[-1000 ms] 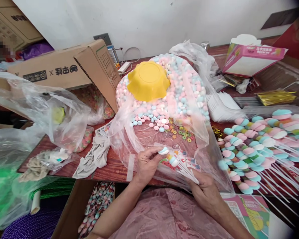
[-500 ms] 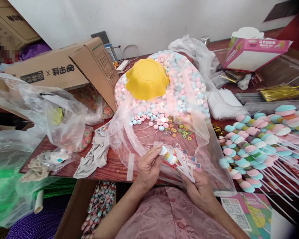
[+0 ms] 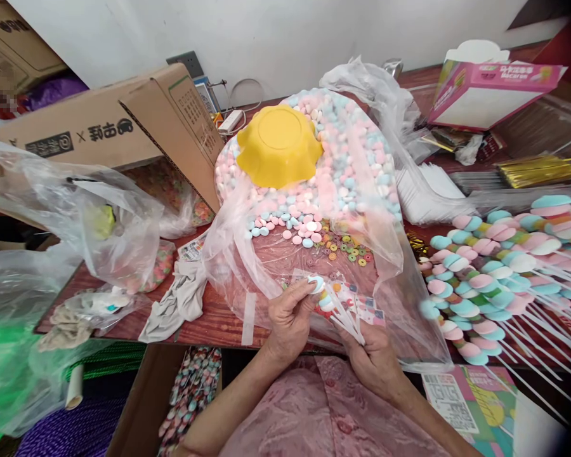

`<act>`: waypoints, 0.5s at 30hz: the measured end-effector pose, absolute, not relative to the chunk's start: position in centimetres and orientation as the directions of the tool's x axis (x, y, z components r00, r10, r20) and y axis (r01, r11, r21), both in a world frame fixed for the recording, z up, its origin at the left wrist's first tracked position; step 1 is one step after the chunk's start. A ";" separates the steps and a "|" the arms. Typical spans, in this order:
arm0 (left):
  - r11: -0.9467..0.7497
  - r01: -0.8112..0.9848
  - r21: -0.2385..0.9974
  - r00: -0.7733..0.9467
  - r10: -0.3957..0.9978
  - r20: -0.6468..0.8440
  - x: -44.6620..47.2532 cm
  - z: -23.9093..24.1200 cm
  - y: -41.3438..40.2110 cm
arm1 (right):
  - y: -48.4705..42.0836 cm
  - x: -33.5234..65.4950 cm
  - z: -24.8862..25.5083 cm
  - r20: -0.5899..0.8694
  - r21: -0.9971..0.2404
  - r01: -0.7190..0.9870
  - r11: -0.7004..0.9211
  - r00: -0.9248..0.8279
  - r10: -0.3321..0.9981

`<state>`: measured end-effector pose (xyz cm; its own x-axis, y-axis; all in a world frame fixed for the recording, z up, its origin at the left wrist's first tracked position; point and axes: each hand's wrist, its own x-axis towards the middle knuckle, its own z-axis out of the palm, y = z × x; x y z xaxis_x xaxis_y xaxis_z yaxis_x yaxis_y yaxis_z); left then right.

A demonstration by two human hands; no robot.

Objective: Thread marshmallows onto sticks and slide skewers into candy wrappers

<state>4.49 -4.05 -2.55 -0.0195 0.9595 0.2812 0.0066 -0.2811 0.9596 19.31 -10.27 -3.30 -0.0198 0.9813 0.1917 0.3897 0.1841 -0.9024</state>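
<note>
Below the near left corner of the table [image 3: 219, 325], coils of purple rope [image 3: 57, 419] are seen. A cardboard box [image 3: 99, 130] is laid along the left part of the surface, partly covered by a clear plastic bag [image 3: 118, 222]. A grey cloth [image 3: 181, 298] is spread beside it, down to the near edge. An upturned yellow bowl [image 3: 280, 149] is rested towards the far edge on pastel sweets [image 3: 359, 171], which are heaped in a large clear bag [image 3: 419, 330]. At the middle of the near edge, a blue-and-white piece [image 3: 316, 284] is pinched between the thumb and forefinger of the left hand [image 3: 290, 320]. Just beside it, a striped stack [image 3: 325, 302] is seen at the top of the white sticks [image 3: 346, 317]. Farther in, small ring sweets [image 3: 347, 249] are scattered. The white sticks are gripped in the curled right hand [image 3: 374, 355], their upper ends fanned towards the left hand. Near the right edge, skewers of sweets [image 3: 476, 273] are piled, some sticks projected past the near edge. A pink carton [image 3: 495, 95] is placed towards the far right corner, and gold ties [image 3: 537, 171] are bundled nearer.
</note>
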 end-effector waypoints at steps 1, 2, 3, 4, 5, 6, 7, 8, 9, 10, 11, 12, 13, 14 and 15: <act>-0.271 0.005 0.963 -0.007 0.963 0.271 4.6 -2.7 -4.1 | -10.2 19.2 -3.4 0.178 -0.907 0.384 0.173 -0.023 0.984; -0.266 0.003 0.964 0.005 0.964 0.266 4.7 -2.7 -4.2 | -10.2 19.2 -3.5 0.164 -0.912 0.378 0.160 -0.021 0.986; -0.267 0.000 0.964 0.017 0.964 0.267 4.7 -2.8 -4.2 | -10.1 19.2 -3.5 0.155 -0.915 0.374 0.150 -0.017 0.988; -0.273 -0.002 0.962 0.030 0.961 0.273 4.7 -2.8 -4.1 | -10.0 19.3 -3.5 0.154 -0.915 0.375 0.146 -0.008 0.988; -0.283 -0.003 0.959 0.040 0.958 0.283 4.7 -2.7 -4.0 | -9.9 19.4 -3.4 0.159 -0.912 0.383 0.147 0.000 0.987; -0.292 -0.001 0.956 0.051 0.955 0.292 4.6 -2.6 -3.8 | -9.7 19.6 -3.3 0.169 -0.904 0.400 0.152 0.006 0.986; -0.300 0.002 0.954 0.058 0.952 0.299 4.5 -2.4 -3.7 | -9.5 19.8 -3.1 0.177 -0.891 0.427 0.157 0.007 0.984; -0.304 0.008 0.953 0.067 0.951 0.303 4.4 -2.2 -3.4 | -9.4 20.2 -2.9 0.178 -0.874 0.461 0.156 0.006 0.984; -0.307 0.019 0.952 0.086 0.949 0.304 4.4 -1.9 -3.2 | -9.3 20.5 -2.8 0.176 -0.856 0.495 0.151 0.004 0.984; -0.311 0.032 0.950 0.116 0.945 0.306 4.4 -1.7 -3.0 | -9.2 20.9 -2.6 0.174 -0.840 0.523 0.148 0.001 0.985; -0.315 0.047 0.948 0.154 0.940 0.304 4.4 -1.6 -2.9 | -9.2 21.2 -2.6 0.173 -0.828 0.542 0.146 -0.002 0.985; -0.311 0.059 0.949 0.190 0.936 0.295 4.6 -1.4 -2.8 | -9.2 21.5 -2.5 0.175 -0.822 0.551 0.147 -0.002 0.985; -0.296 0.070 0.953 0.217 0.937 0.275 4.8 -1.4 -2.8 | -9.4 21.8 -2.6 0.181 -0.820 0.553 0.150 0.002 0.983; -0.272 0.075 0.959 0.231 0.941 0.249 5.0 -1.3 -2.8 | -9.6 22.0 -2.6 0.189 -0.819 0.553 0.154 0.005 0.982; -0.248 0.075 0.966 0.232 0.946 0.225 5.2 -1.3 -2.8 | -9.8 22.2 -2.7 0.193 -0.817 0.554 0.158 0.005 0.981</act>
<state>5.19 -2.79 -1.32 0.2320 0.9464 0.2246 0.0752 -0.2477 0.9659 22.18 -9.83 -2.69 0.0052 0.9811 0.1933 0.5544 0.1580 -0.8171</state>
